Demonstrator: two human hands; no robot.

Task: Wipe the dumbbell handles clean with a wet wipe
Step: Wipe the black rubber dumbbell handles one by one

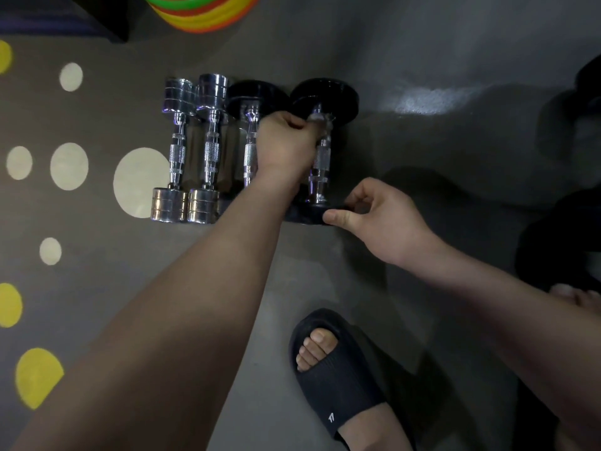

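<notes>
Grey floor (422,151) carries four dumbbells (209,151). Left hand (286,141) clasps the wipe (320,119) round the rightmost handle (320,164), whose axis runs down-frame. Right hand (374,219) pinches its near plate (304,215).

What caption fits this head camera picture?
The left hand presses a wet wipe on dumbbell handle; right hand holds its end.

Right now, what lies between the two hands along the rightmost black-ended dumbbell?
Head view: only the black-ended dumbbell's bare knurled chrome handle, from left hand to right hand.

L hand (286,143), R hand (383,219): both curled
</notes>
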